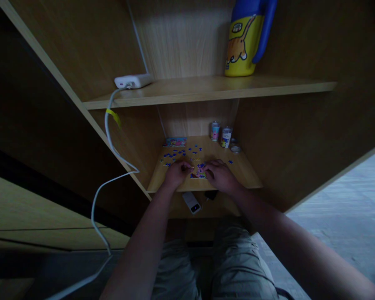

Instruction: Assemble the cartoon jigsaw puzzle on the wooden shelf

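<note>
Puzzle section (199,175), partly joined, sits near the front edge of the middle shelf (243,176), right between two hands; the left hand (176,173) leans in from its side, grip narrow, thumb and finger nearly together by the section, though whether a piece is pinched there, one cannot tell; the right hand (220,175) curls over the section's right side, fingers bent down, and what that grip holds, if anything, is hidden; loose blue pieces (170,156) scatter behind the left hand, one lone piece (230,162) beyond the right; at the back, a picture card (176,142) left, two cans (226,138) right; overhead, a blue-and-yellow mug (242,48) on the upper shelf (190,86).
</note>
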A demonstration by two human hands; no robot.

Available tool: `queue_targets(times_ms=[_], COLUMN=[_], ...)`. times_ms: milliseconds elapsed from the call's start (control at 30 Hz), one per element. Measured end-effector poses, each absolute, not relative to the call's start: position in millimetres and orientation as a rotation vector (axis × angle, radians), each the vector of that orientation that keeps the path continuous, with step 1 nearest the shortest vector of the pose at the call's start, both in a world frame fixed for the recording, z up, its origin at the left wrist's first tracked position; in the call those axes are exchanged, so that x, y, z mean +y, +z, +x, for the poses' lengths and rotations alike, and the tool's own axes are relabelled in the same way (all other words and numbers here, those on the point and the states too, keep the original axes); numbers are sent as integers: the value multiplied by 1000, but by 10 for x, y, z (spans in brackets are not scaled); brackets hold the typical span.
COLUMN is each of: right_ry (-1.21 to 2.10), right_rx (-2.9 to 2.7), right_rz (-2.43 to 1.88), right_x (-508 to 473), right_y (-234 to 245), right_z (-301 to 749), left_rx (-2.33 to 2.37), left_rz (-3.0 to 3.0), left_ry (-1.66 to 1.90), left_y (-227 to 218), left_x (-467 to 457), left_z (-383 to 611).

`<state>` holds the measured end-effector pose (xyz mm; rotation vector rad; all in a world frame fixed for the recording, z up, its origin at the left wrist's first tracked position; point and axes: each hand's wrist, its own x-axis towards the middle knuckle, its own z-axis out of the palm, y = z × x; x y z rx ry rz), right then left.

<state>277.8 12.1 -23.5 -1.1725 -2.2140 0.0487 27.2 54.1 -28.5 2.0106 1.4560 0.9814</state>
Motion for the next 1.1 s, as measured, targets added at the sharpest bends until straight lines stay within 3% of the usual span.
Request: queue_targets(times_ms=[267, 1100], right_ry=[58, 42], right_rx=[-2225, -2219], right_rz=[-1191, -1205], right_x=[115, 121], right_y=[-244, -270], right_z=[2777, 2786], left_rx=[1188, 1233], left_rz=[1861, 1865], left_ry=[1032, 1059], left_y=[-312, -282], left_x=[464, 426], left_z=[256, 239])
